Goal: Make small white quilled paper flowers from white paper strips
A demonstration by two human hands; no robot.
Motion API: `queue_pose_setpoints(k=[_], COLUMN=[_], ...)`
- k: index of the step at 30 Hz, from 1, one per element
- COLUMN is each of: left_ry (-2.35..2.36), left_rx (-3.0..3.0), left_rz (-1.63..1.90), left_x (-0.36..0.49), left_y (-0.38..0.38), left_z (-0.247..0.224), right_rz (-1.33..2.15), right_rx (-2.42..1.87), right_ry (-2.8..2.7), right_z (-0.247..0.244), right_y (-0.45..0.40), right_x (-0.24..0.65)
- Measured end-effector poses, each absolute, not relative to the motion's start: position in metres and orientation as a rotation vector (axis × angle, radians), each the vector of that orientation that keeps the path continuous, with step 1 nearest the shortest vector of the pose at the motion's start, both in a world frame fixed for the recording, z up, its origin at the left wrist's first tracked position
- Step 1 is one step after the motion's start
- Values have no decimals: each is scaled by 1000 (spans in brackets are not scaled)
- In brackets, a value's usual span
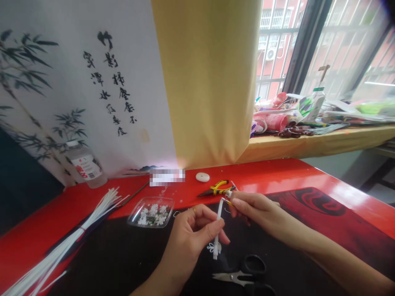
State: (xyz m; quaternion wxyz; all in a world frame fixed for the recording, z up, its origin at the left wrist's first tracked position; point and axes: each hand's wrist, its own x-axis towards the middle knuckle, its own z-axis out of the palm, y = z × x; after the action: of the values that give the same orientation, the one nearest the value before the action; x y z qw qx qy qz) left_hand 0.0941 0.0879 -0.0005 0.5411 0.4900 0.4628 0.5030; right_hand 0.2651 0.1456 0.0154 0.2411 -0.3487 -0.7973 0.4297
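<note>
Up close, thin white stick, upright, tiny flower low, pinched by left hand.

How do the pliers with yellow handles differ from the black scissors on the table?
The pliers have yellow and black handles; the scissors have all-black handles with large loops. The pliers lie on the red table, beyond the right hand; the scissors lie on the dark mat, nearer than the left hand. Both lie flat, untouched, tips pointing left.
</note>
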Motion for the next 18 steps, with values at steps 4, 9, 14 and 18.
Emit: queue_pose_setpoints(k=[4, 9, 14, 18], left_ry=[1116, 1127, 1178, 1196], left_rx=[1166, 1203, 1234, 1239], left_rz=[1222, 1227, 1222, 1205], left_x=[95, 94, 93, 94], left_y=[87, 87, 85, 85], left_z=[1, 1, 0, 1], right_rz=[877, 265, -44, 132], right_rx=[-972, -956, -1052, -1052], right_ry=[-2253, -2401, -2476, -2449], right_z=[11, 6, 3, 7], right_y=[143, 142, 145, 143], right_x=[261, 257, 257, 257])
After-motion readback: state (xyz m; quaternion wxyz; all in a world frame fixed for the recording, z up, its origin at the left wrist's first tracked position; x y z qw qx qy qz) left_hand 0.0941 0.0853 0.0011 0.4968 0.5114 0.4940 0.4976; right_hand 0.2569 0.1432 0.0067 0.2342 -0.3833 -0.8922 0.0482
